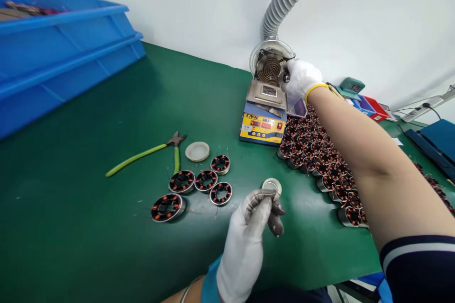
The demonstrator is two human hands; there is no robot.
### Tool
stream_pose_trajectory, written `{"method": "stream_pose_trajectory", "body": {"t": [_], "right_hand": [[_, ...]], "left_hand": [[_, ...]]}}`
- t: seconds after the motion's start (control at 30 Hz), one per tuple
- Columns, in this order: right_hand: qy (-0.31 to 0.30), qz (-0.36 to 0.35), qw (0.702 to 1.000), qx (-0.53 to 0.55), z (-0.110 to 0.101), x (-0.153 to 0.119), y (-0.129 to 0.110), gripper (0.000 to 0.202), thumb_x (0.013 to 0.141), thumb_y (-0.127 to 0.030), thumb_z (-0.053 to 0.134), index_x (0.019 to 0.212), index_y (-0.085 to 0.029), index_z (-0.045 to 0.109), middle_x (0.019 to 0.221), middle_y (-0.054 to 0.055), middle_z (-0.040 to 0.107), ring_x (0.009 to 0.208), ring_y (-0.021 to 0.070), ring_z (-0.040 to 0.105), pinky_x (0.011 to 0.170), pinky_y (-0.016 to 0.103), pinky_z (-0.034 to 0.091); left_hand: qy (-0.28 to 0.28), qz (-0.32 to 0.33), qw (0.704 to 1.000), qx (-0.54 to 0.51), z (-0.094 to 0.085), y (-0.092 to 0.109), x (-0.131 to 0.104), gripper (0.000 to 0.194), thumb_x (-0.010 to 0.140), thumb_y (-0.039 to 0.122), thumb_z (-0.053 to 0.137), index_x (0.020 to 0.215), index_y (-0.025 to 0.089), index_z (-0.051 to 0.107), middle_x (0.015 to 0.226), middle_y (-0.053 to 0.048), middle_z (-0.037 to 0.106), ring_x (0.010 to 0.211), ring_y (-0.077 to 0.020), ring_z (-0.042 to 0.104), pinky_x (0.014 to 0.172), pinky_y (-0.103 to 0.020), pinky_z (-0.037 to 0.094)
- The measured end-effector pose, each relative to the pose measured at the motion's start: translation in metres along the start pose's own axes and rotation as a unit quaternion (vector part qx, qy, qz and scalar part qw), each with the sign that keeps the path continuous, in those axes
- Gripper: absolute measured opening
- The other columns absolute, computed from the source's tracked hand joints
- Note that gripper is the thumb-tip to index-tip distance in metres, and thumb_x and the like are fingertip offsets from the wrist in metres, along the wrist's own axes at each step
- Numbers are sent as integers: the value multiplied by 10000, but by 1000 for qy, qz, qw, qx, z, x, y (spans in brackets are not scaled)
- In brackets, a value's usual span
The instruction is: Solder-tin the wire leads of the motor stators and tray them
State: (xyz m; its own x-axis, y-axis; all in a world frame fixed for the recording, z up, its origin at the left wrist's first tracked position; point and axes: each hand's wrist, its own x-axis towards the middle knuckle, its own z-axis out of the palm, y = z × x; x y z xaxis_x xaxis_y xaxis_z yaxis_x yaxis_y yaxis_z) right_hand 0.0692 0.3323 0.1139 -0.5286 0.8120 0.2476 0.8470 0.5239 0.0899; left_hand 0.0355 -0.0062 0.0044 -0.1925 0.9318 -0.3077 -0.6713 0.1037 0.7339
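Note:
My right hand [302, 78], in a white glove, reaches to the solder pot [265, 113] at the back. Its fingers are closed around what looks like a wound motor stator [286, 75], a small dark ring mostly hidden by the glove. My left hand [249, 236], gloved too with greyed fingertips, is held above the bench, thumb pinched against fingers; whatever is between them is too small to make out. Just beyond these fingertips sits a small round dish [272, 185]. Left of it lie several stators [206, 181] with black and copper windings.
Green-handled cutters [142, 157] lie open beside a white round lid [197, 151]. Rows of stators [320, 151] stand under my right forearm. Blue bins [67, 52] are stacked at the left. A grey duct [287, 0] hangs behind the pot. Red and blue trays [373, 108] stand back right.

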Motion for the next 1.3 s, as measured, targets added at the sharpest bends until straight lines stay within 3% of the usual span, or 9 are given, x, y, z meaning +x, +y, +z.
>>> {"method": "stream_pose_trajectory", "body": {"t": [0.1, 0.3, 0.47, 0.6, 0.73, 0.87, 0.97, 1.1, 1.3], "right_hand": [[-6, 60, 996, 60, -3, 8, 1, 469, 839, -477, 530, 1078, -95, 658, 1026, 176, 676, 959, 299, 643, 856, 453, 520], [1, 91, 990, 104, 19, 14, -17, 497, 757, -451, 637, 1060, -58, 658, 1096, 199, 683, 1043, 336, 656, 899, 469, 524], [30, 80, 983, 161, -8, -9, -17, 449, 840, -455, 490, 910, -49, 670, 990, 155, 690, 993, 266, 667, 869, 393, 499], [35, 113, 930, 349, -27, -78, -16, 413, 788, -476, 610, 993, -123, 671, 899, 89, 706, 869, 219, 678, 800, 382, 548], [-3, 112, 854, 508, -6, -194, -41, 540, 660, -351, 735, 1155, -191, 590, 1006, 61, 710, 839, 199, 689, 773, 374, 599], [30, 99, 889, 445, 18, -288, -73, 417, 674, -299, 701, 1070, -248, 582, 1057, 49, 693, 954, 215, 689, 875, 386, 584], [15, 32, 917, 398, 19, -310, -70, 515, 666, -379, 736, 1140, -258, 576, 1174, 59, 658, 1053, 227, 668, 912, 372, 560], [-26, 2, 963, 269, 20, -287, -34, 876, 649, -450, 779, 1428, -241, 436, 1338, 112, 584, 1176, 295, 599, 973, 427, 507], [-70, -55, 996, 22, 52, -238, -17, 685, 834, -251, 610, 1476, -120, 411, 1274, 177, 618, 1218, 336, 521, 1066, 484, 351]], "left_hand": [[-7, -8, 1000, 3, -1, -2, -1, 411, 783, 578, 717, 835, 171, 687, 737, -10, 628, 571, -114, 567, 558, -262, 463], [0, 0, 1000, 10, -4, -7, 7, 407, 787, 562, 715, 858, 163, 682, 726, -14, 633, 562, -118, 563, 548, -266, 456], [8, 10, 1000, 22, -4, -4, 10, 394, 792, 536, 715, 877, 153, 679, 741, -19, 634, 566, -113, 554, 539, -259, 459], [-2, 15, 1000, 20, -3, -5, 13, 450, 727, 513, 781, 986, 164, 662, 841, -37, 663, 597, -108, 577, 558, -256, 488], [2, 44, 999, 10, 5, -4, 17, 584, 551, 347, 902, 1040, 197, 620, 949, -55, 697, 735, -147, 659, 647, -263, 542], [6, 62, 995, 72, 12, 0, 17, 481, 521, 288, 902, 904, 184, 632, 926, -56, 728, 871, -209, 694, 844, -336, 562], [46, 77, 981, 170, 0, -2, 12, 440, 539, 368, 871, 853, 186, 622, 877, -60, 740, 853, -242, 706, 842, -375, 567], [136, 111, 928, 330, -48, -2, -12, 511, 526, 426, 846, 934, 213, 622, 930, -73, 745, 879, -288, 706, 840, -413, 560], [262, 111, 750, 597, -112, 10, -38, 436, 677, 529, 740, 954, 203, 658, 1003, -131, 694, 953, -364, 674, 892, -488, 511]]}}
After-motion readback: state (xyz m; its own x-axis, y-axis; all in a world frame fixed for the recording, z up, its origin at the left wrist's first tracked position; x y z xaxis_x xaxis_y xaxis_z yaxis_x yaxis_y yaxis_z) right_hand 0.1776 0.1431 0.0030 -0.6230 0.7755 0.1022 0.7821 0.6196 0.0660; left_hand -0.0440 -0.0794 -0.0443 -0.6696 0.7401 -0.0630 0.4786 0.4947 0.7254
